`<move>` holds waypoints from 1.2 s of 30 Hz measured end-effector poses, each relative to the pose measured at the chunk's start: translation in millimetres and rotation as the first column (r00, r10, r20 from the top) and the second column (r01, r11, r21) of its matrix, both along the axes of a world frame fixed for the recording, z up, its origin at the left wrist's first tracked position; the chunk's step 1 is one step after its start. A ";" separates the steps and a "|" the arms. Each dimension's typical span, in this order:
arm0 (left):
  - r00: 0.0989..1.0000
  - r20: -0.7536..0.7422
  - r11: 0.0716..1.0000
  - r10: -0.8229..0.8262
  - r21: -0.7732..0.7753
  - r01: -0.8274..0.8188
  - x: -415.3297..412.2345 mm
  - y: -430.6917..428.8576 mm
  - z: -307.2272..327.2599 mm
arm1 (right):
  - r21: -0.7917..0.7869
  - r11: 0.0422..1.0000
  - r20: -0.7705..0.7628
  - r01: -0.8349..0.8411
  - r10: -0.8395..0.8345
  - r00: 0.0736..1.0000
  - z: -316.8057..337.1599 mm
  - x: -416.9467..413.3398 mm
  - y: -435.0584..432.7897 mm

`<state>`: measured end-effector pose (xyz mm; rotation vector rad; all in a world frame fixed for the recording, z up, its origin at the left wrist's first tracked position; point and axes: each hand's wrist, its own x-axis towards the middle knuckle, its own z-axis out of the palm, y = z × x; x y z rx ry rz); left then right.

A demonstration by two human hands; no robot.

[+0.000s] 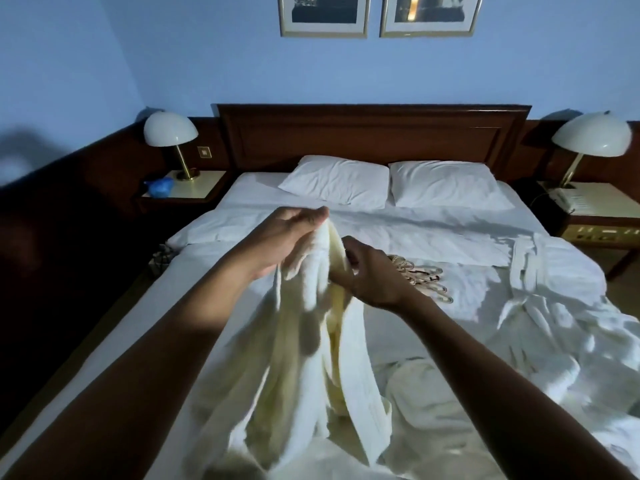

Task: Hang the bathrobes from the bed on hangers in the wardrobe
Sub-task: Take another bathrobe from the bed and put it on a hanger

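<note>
The left hand [289, 237] and the right hand [372, 275] hold a white bathrobe [311, 348] up over the bed [433, 230], just left of the hangers [429, 278]. The left fingers [317, 216] are curled round the top fold of the robe. The right fingers [349, 249] are curled into the cloth just below, gripping it, and their tips are hidden in the folds. The robe hangs in long blurred folds down to the bottom edge of the view, so its shape is hard to make out.

The hangers lie in a pile in the middle of the bed, partly hidden behind the right hand. A second bathrobe [554, 289] lies spread out to the right of the hangers, close to the bed's right edge. Nearer than the hangers sits a crumpled heap of white cloth [415, 393]; whether it is another robe I cannot tell.

Beyond the hangers, 2 pillows [337, 180] lean at the dark wooden headboard [374, 140]. Higher still, 2 framed pictures [323, 12] are cut off by the top edge and too dim to read. Far left of the hangers, a bedside table [197, 188] carries a domed lamp [171, 133] and a blue object [159, 186] that is too small to identify. Far right, another table [620, 199] carries a second lamp [592, 133] and a telephone [568, 199] whose keys are too small to read.

Bare sheet lies open to the left of the hangers as far as the bed's left edge.
</note>
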<state>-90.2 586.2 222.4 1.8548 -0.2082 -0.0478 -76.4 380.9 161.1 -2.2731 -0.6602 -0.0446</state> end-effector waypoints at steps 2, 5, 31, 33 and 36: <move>0.998 -0.065 1.000 0.005 0.020 -0.004 7.3 7.3 -15.2 | -0.037 0.997 -0.016 0.062 -0.063 0.998 -12.3 16.1 -7.4; 0.989 -0.138 0.995 0.052 0.088 -0.040 20.2 31.2 -41.2 | -0.046 0.990 -0.096 0.131 -0.135 0.986 -33.2 45.7 -35.2; 0.859 -0.307 0.744 0.409 0.658 -0.119 113.7 68.2 -515.6 | -0.615 0.772 -0.538 -0.158 -0.264 0.801 -449.1 183.5 -31.6; 0.913 -0.265 0.680 0.310 0.733 -0.017 112.6 70.8 -543.4 | -0.601 0.799 -0.380 0.029 -0.317 0.869 -452.1 219.8 -29.8; 0.962 -0.159 0.636 0.223 0.772 -0.020 120.9 69.3 -568.3 | -0.540 0.788 -0.183 0.296 -0.453 0.872 -457.3 285.6 -30.6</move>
